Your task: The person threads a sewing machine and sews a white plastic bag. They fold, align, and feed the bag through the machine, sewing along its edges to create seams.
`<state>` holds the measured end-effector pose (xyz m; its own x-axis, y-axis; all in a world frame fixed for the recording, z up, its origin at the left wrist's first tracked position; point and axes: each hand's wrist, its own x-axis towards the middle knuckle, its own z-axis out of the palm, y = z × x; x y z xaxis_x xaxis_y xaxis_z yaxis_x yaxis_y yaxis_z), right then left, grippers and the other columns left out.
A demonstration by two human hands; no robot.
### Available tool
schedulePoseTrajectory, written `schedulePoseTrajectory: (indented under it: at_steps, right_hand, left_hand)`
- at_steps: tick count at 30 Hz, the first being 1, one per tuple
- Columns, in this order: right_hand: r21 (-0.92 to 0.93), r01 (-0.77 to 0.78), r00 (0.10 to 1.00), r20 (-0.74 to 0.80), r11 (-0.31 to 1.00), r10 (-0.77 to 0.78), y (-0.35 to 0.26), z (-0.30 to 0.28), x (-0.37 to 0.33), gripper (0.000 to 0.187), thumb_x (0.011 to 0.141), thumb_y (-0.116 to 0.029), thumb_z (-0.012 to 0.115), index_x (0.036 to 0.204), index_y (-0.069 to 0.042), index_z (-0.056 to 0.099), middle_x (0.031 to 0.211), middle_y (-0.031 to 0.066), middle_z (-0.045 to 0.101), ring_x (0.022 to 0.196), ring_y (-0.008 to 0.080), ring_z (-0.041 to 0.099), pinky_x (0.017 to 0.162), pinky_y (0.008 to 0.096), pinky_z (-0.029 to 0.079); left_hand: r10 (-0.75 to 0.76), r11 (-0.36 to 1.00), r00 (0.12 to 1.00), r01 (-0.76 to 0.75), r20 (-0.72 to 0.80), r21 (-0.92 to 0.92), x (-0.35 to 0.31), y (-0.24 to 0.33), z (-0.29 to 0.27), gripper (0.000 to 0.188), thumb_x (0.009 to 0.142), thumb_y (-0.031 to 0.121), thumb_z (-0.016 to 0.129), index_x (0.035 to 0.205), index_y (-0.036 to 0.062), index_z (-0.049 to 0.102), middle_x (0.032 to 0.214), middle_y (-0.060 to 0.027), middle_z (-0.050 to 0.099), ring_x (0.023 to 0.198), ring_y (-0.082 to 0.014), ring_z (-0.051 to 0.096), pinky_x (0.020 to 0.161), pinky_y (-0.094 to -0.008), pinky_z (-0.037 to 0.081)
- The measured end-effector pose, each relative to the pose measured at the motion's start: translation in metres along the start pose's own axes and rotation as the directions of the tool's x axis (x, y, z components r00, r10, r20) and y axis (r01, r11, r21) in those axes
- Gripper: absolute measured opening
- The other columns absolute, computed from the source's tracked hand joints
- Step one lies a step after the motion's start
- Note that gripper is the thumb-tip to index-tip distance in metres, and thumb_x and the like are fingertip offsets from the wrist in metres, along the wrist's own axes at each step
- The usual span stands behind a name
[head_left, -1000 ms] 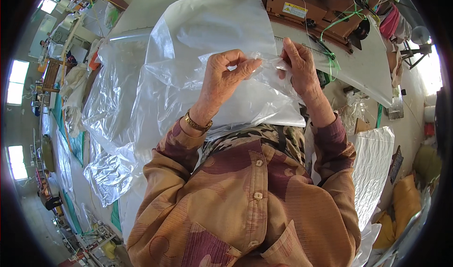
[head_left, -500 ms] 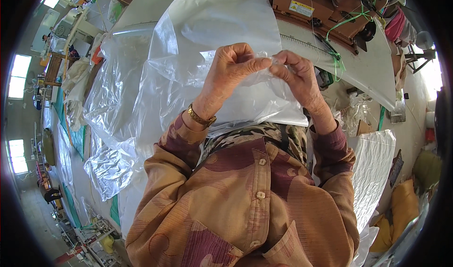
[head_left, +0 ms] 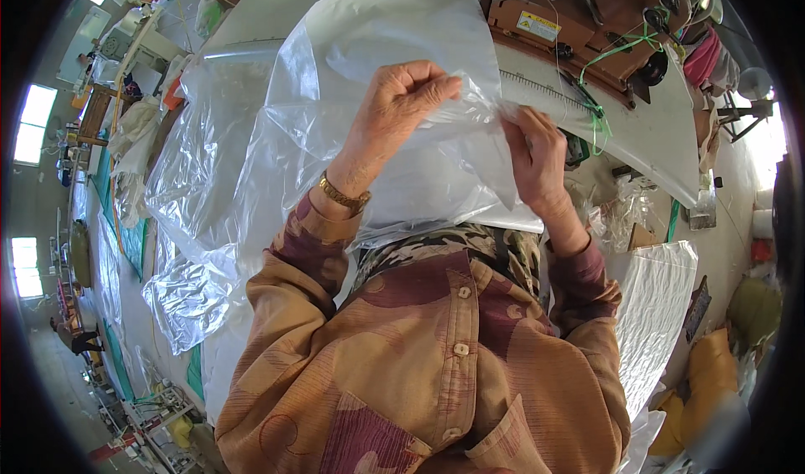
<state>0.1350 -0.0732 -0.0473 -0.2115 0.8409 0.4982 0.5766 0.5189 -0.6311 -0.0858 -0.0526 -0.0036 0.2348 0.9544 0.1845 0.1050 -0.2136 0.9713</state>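
Clear plastic sheeting (head_left: 386,164) drapes over the table in front of me and hangs toward my lap. My left hand (head_left: 408,97) pinches its raised edge between thumb and curled fingers. A short way to the right, my right hand (head_left: 537,151) grips the same film with thumb and bent fingers. A crumpled stretch of film spans the gap between both hands. Past the right hand lies a toothed or marked strip (head_left: 545,93) along the table, partly covered by the film.
A brown sewing machine (head_left: 570,21) stands at the far right, with green thread (head_left: 616,51) hanging on it. More crinkled film (head_left: 197,294) spills down on the left. Folded silvery sheeting (head_left: 650,315) lies at my right. A person (head_left: 74,336) is distant at left.
My hands have drawn apart: the left has gone up and left, the right has moved right and down. The film between them is stretched wider.
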Motion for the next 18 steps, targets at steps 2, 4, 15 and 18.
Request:
schedulePoseTrajectory:
  at_steps: [2, 4, 15, 18]
  right_hand:
    - [-0.23, 0.281, 0.91, -0.244, 0.932, -0.335, -0.006, -0.004, -0.001, 0.016, 0.083, -0.005, 0.062, 0.098, -0.001, 0.066, 0.108, 0.0124, 0.066, 0.095, 0.0329, 0.062, 0.084, 0.0401, 0.047]
    - [-0.335, 0.431, 0.85, -0.16, 0.837, -0.502, -0.009, -0.004, -0.013, 0.018, 0.081, -0.004, 0.059, 0.098, -0.004, 0.065, 0.114, 0.0106, 0.065, 0.099, 0.0296, 0.063, 0.096, 0.0473, 0.041]
    - [0.556, -0.015, 0.743, 0.562, 0.831, -0.362, -0.051, 0.006, -0.016, 0.014, 0.094, -0.011, 0.057, 0.101, -0.003, 0.066, 0.102, 0.0132, 0.07, 0.09, 0.0321, 0.066, 0.082, 0.0401, 0.05]
    - [-0.001, 0.292, 0.947, -0.14, 0.956, -0.289, -0.017, 0.013, 0.025, 0.007, 0.086, -0.001, 0.061, 0.093, -0.002, 0.062, 0.092, 0.012, 0.067, 0.085, 0.03, 0.063, 0.076, 0.0369, 0.047]
  left_hand:
    - [0.101, 0.986, 0.993, -0.092, -0.057, 0.142, 0.012, 0.001, -0.009, 0.029, 0.092, 0.027, 0.067, 0.079, 0.0009, 0.068, 0.062, 0.0035, 0.056, 0.056, -0.0045, 0.045, 0.051, -0.0204, 0.036]
    - [0.166, 0.963, 0.982, -0.142, -0.09, 0.228, 0.033, -0.004, -0.02, 0.027, 0.092, 0.023, 0.067, 0.08, -0.0004, 0.068, 0.064, 0.0014, 0.06, 0.059, -0.0056, 0.051, 0.053, -0.0202, 0.04]
    - [0.388, 0.752, 0.921, -0.335, 0.03, 0.567, 0.143, 0.003, -0.03, 0.025, 0.091, 0.022, 0.067, 0.076, 0.0019, 0.064, 0.058, 0.0037, 0.048, 0.052, -0.007, 0.041, 0.048, -0.0245, 0.036]
    - [0.37, 0.733, 0.925, -0.345, 0.081, 0.586, 0.168, -0.013, -0.031, 0.025, 0.089, 0.022, 0.069, 0.077, 0.0013, 0.065, 0.057, 0.0038, 0.046, 0.053, -0.0077, 0.039, 0.049, -0.0252, 0.035]
